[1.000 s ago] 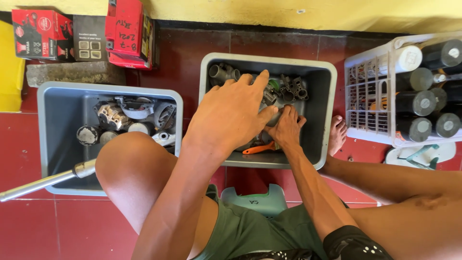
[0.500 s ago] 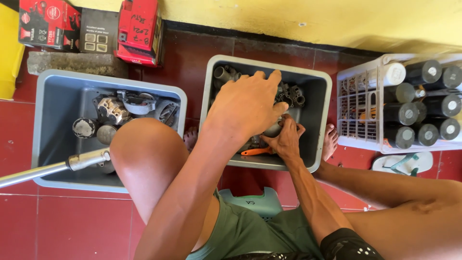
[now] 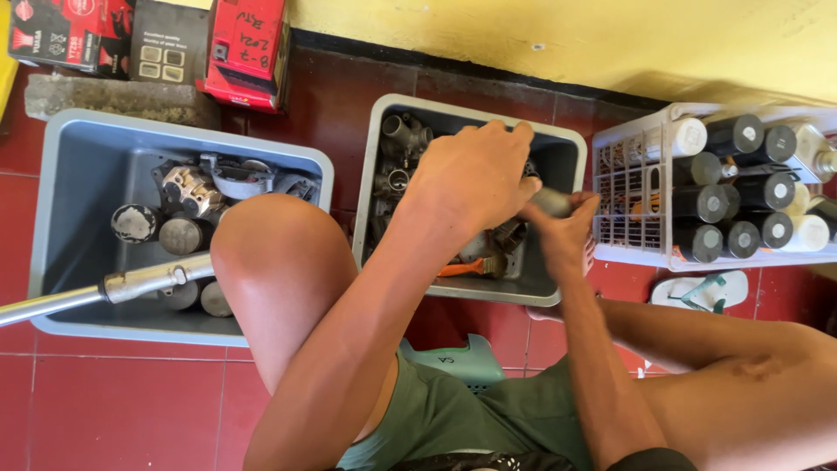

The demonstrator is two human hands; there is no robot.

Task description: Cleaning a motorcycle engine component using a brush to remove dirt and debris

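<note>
1. The red tiled floor [image 3: 131,410] under a yellow wall [image 3: 540,35] carries everything; there is no bench.
2. The middle grey bin [image 3: 558,157] of metal parts is the landmark. A larger grey bin [image 3: 70,174] with pistons lies to its left, a white crate [image 3: 628,174] of dark cans to its right, both within a seated reach.
3. Over the middle bin, the left hand [image 3: 471,179] curls down on parts.
4. Beside it, the right hand [image 3: 567,231] grips a small grey metal part [image 3: 551,202] above the bin's right edge.

Red tiled floor [image 3: 113,410], yellow wall [image 3: 540,35]
</note>
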